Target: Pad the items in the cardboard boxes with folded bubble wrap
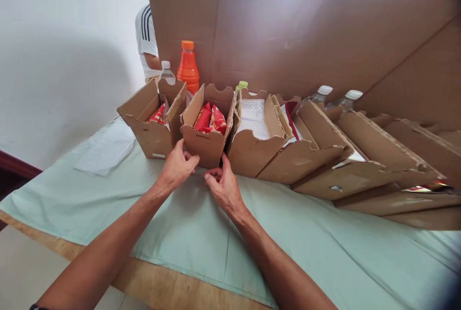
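Observation:
A small cardboard box with red snack packets inside stands between my hands. My left hand is at its lower left corner, index finger along the side and thumb across the front. At the lower right corner my right hand presses its index finger into the gap beside the neighbouring box, other fingers curled. Both hands grip the box low down; some fingertips are hidden. Immediately left stands another cardboard box, also holding a red packet. To the right, a box contains a bubble-wrapped item.
More cardboard boxes lean in a row to the right. An orange bottle and clear bottles stand behind, before a tall cardboard panel. Clear plastic lies on the green cloth. A person is behind the panel.

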Available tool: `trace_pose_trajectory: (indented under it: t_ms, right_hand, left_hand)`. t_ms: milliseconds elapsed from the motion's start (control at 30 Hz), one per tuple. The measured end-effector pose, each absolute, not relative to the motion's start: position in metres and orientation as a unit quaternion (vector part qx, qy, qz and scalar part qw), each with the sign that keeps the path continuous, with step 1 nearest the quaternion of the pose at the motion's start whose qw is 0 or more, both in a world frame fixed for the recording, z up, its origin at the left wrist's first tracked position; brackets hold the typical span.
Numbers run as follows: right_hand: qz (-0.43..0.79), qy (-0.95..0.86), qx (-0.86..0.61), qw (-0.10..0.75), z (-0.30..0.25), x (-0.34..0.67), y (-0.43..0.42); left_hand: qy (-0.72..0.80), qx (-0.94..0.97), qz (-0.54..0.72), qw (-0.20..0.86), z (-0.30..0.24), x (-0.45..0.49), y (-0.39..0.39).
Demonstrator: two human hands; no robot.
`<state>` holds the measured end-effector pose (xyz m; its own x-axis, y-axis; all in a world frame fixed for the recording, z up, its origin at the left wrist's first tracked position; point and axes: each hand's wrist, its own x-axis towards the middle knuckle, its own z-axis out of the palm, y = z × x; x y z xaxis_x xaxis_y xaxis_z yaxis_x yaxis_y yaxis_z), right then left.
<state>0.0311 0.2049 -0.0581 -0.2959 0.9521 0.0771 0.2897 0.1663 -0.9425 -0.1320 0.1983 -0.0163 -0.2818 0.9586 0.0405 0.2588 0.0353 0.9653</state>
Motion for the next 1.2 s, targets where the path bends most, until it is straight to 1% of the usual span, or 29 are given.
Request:
trace_pose_trajectory:
  t_ms: [133, 333, 400, 467, 533, 600, 633, 700, 800, 867, 967, 1200]
  right_hand:
    - [0.459, -0.678, -0.451, 0.356, -0.059, 0.031, 0.202]
    - [0.465, -0.689, -0.439, 0.340, -0.057, 0.019, 0.211]
    - [0.465, -0.688, -0.441, 0.341, -0.055, 0.024, 0.211]
    - [0.466, -0.688, -0.441, 0.339, -0.053, 0.041, 0.204]
    - [0.452, -0.684, -0.448, 0.356, -0.052, 0.069, 0.193]
    - [0.421, -0.662, -0.473, 0.400, -0.052, 0.101, 0.181]
    - [0.403, -0.645, -0.490, 0.425, -0.052, 0.115, 0.177]
    - [0.379, -0.617, -0.515, 0.459, -0.051, 0.137, 0.175]
    - [0.379, -0.615, -0.516, 0.461, -0.052, 0.148, 0.182]
    - [0.387, -0.619, -0.508, 0.456, -0.053, 0.147, 0.188]
    - [0.387, -0.630, -0.507, 0.443, -0.058, 0.145, 0.191]
    - [0.384, -0.641, -0.509, 0.427, -0.069, 0.148, 0.191]
  left_hand:
    - [0.629, 0.469, 0.527, 0.327, -0.028, -0.131, 0.182]
    - [0.624, 0.445, 0.572, 0.294, -0.040, -0.132, 0.184]
    - [0.619, 0.441, 0.580, 0.293, -0.044, -0.127, 0.177]
    - [0.613, 0.443, 0.599, 0.263, -0.047, -0.121, 0.162]
    - [0.601, 0.467, 0.614, 0.209, -0.047, -0.114, 0.144]
    - [0.586, 0.517, 0.599, 0.173, -0.042, -0.105, 0.132]
    - [0.580, 0.543, 0.581, 0.176, -0.037, -0.099, 0.130]
    - [0.566, 0.579, 0.542, 0.225, -0.027, -0.084, 0.138]
    - [0.546, 0.579, 0.505, 0.334, -0.017, -0.057, 0.171]
    - [0.545, 0.566, 0.490, 0.378, -0.016, -0.040, 0.194]
    - [0.545, 0.554, 0.494, 0.391, -0.024, -0.025, 0.211]
    - [0.543, 0.527, 0.525, 0.390, -0.040, -0.020, 0.203]
